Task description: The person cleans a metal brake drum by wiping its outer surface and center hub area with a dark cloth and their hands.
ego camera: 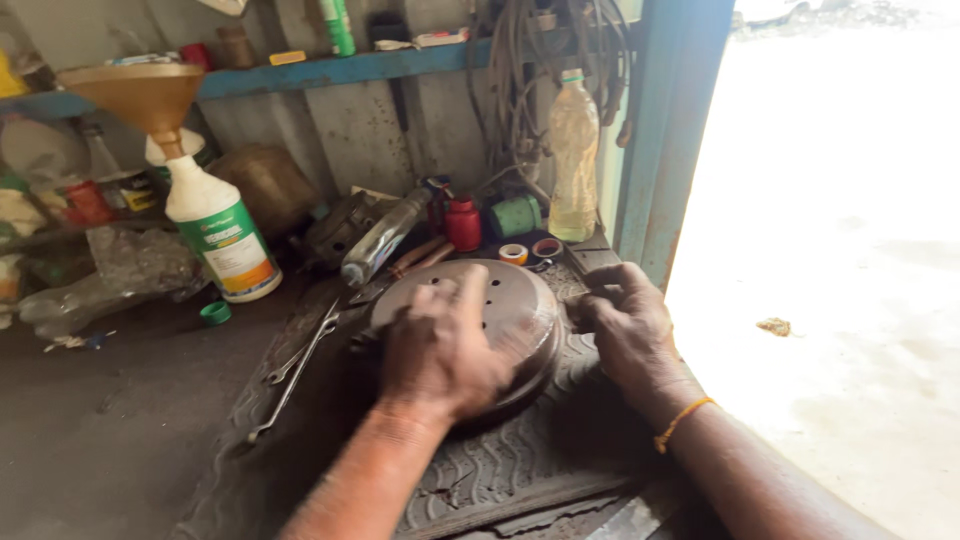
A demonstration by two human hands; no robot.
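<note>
A round metal disc (500, 310) with small holes lies on a ribbed rubber mat (520, 460) at the worktop's middle. The left hand (440, 350) lies flat on the disc, fingers spread, grip open, blurred. The right hand (625, 325), at the disc's three o'clock, curls at its rim; whether it clamps the rim I cannot tell. Wrenches (300, 360) lie at nine o'clock, a white bottle (220, 230) at ten.

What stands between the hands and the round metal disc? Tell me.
Nothing visible. The left hand lies flat on top of the round metal disc, and the right hand rests at its right edge, on the ribbed mat. The spanners lie off to the left.
</note>
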